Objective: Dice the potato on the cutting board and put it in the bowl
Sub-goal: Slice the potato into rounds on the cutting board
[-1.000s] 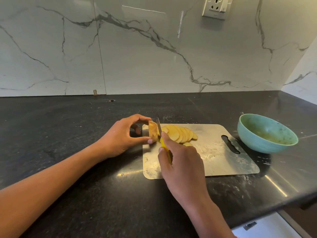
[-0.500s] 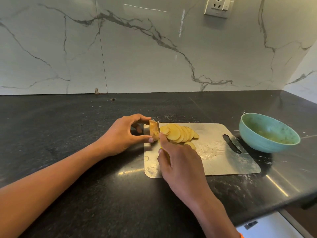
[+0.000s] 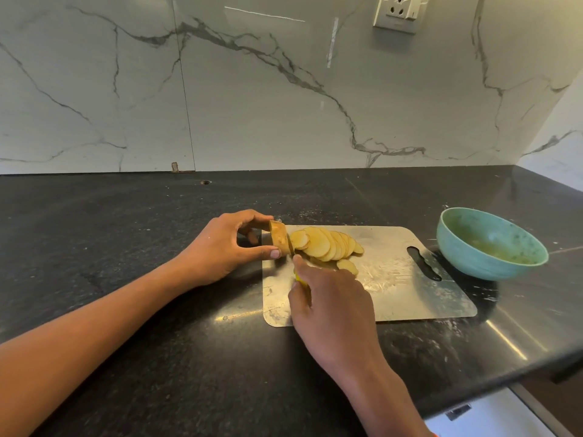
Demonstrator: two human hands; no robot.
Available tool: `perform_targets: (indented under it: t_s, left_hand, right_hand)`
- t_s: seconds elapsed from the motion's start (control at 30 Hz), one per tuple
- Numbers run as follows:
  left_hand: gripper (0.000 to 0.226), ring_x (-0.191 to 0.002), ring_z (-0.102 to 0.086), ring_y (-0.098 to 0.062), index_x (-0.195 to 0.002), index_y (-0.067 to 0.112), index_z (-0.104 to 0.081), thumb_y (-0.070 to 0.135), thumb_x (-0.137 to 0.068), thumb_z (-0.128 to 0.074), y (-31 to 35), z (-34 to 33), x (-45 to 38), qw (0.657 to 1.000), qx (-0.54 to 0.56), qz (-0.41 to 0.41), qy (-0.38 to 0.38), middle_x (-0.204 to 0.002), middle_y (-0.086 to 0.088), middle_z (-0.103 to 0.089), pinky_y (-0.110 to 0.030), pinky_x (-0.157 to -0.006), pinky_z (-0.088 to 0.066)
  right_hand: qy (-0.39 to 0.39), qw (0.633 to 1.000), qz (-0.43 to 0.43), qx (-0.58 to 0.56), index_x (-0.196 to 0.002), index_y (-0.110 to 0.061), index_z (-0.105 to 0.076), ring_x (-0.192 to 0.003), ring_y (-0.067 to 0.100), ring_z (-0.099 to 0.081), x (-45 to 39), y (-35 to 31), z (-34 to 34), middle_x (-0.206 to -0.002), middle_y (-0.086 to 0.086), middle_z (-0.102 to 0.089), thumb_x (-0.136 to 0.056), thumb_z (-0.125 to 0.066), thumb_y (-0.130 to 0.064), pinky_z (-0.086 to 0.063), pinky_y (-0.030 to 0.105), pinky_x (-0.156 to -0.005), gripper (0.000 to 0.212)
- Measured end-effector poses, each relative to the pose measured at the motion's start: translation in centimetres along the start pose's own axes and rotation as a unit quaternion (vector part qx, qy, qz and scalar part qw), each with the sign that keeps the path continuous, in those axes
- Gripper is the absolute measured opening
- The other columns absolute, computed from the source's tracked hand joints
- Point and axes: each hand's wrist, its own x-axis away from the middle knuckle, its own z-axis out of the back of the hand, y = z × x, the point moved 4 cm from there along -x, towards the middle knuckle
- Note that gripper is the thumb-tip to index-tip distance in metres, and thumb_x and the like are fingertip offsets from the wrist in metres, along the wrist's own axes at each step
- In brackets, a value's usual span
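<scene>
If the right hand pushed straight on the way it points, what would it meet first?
Probably the potato end piece pinched by the left hand; the right hand points up-left along the knife toward it. Depth is unclear.

No text, label, brand, number or sign can be read; the white wall socket [image 3: 399, 12] at 12 o'clock bears no legible marking, and a small dark tag [image 3: 458, 411] on the white front below the counter [image 3: 157, 247] edge at 5 o'clock is too blurred to be made out
</scene>
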Motion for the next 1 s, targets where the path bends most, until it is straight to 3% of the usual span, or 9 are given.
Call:
perform_targets:
  t_s: [0.1, 0.17, 0.27, 0.47, 0.6, 0.7, 0.83, 1.0]
  left_hand:
    - [0.068, -0.104, -0.065, 0.002, -0.135, 0.040, -0.062, 0.066, -0.074, -0.076, -0.2, -0.1, 0.0, 1.000, 0.001, 0.005, 0.000, -0.117, 0.021, -0.069, -0.032, -0.097, -0.055]
    - [0.068, -0.105, -0.065, 0.002, -0.135, 0.040, -0.061, 0.066, -0.074, -0.076, -0.2, -0.1, 0.0, 1.000, 0.003, 0.006, 0.000, -0.117, 0.021, -0.069, -0.032, -0.097, -0.055]
    - [0.070, -0.103, -0.063, 0.004, -0.136, 0.039, -0.060, 0.067, -0.073, -0.074, -0.2, -0.2, -0.1, 1.000, 0.003, 0.008, -0.002, -0.118, 0.022, -0.068, -0.029, -0.095, -0.055]
    - [0.073, -0.103, -0.064, 0.002, -0.137, 0.040, -0.060, 0.070, -0.072, -0.073, -0.4, -0.2, 0.0, 1.000, 0.001, 0.008, -0.003, -0.120, 0.018, -0.069, -0.029, -0.093, -0.056]
    - [0.072, -0.103, -0.065, 0.002, -0.137, 0.040, -0.060, 0.069, -0.073, -0.075, -0.3, -0.2, -0.1, 1.000, 0.000, 0.007, 0.000, -0.120, 0.020, -0.069, -0.027, -0.092, -0.055]
    - [0.069, -0.102, -0.065, 0.001, -0.136, 0.039, -0.061, 0.066, -0.074, -0.076, -0.2, -0.2, -0.1, 1.000, 0.003, 0.005, 0.001, -0.120, 0.023, -0.069, -0.026, -0.090, -0.054]
    - [0.065, -0.102, -0.065, 0.000, -0.136, 0.039, -0.062, 0.061, -0.077, -0.078, -0.2, -0.2, -0.1, 1.000, 0.005, 0.004, 0.000, -0.120, 0.023, -0.069, -0.025, -0.090, -0.054]
    - [0.065, -0.103, -0.065, -0.001, -0.135, 0.037, -0.063, 0.060, -0.077, -0.078, -0.1, -0.2, -0.1, 1.000, 0.002, 0.002, -0.003, -0.121, 0.023, -0.069, -0.025, -0.091, -0.053]
  right_hand:
    - [0.046, 0.998, -0.033, -0.027, -0.151, -0.034, -0.046, -0.072, 0.003, -0.054, 0.1, 0.7, 0.1, -0.095, -0.014, -0.074, -0.105, -0.051, -0.038, -0.032, 0.013, -0.058, 0.047]
    - [0.074, 0.992, -0.066, -0.075, -0.149, -0.033, -0.049, -0.072, 0.006, -0.059, 0.0, 1.7, 0.0, -0.091, -0.014, -0.074, -0.104, -0.053, -0.039, -0.040, 0.017, -0.060, 0.046]
    - [0.088, 0.984, -0.090, -0.126, -0.147, -0.034, -0.052, -0.069, 0.006, -0.059, -0.2, 2.5, -0.1, -0.089, -0.016, -0.073, -0.103, -0.057, -0.040, -0.039, 0.016, -0.059, 0.045]
    - [0.111, 0.984, -0.087, -0.108, -0.148, -0.032, -0.051, -0.060, 0.005, -0.059, -0.1, 2.1, 0.5, -0.081, -0.017, -0.071, -0.103, -0.057, -0.038, -0.045, 0.019, -0.052, 0.046]
    - [0.070, 0.993, -0.041, -0.085, -0.152, -0.034, -0.045, -0.060, 0.002, -0.052, -0.1, 0.6, 0.5, -0.070, -0.019, -0.059, -0.104, -0.054, -0.039, -0.030, 0.013, -0.055, 0.049]
    - [0.056, 0.996, -0.022, -0.067, -0.152, -0.035, -0.045, -0.061, 0.002, -0.052, -0.2, 0.3, 0.3, -0.066, -0.019, -0.054, -0.104, -0.053, -0.040, -0.031, 0.014, -0.056, 0.049]
    - [0.042, 0.998, -0.009, -0.054, -0.153, -0.036, -0.043, -0.067, 0.001, -0.056, -0.2, 0.0, 0.2, -0.078, -0.019, -0.064, -0.104, -0.052, -0.042, -0.040, 0.015, -0.059, 0.050]
    - [0.034, 0.999, 0.009, -0.032, -0.153, -0.032, -0.046, -0.068, 0.002, -0.051, -0.1, -0.5, 0.3, -0.077, -0.019, -0.059, -0.104, -0.054, -0.038, -0.028, 0.012, -0.057, 0.050]
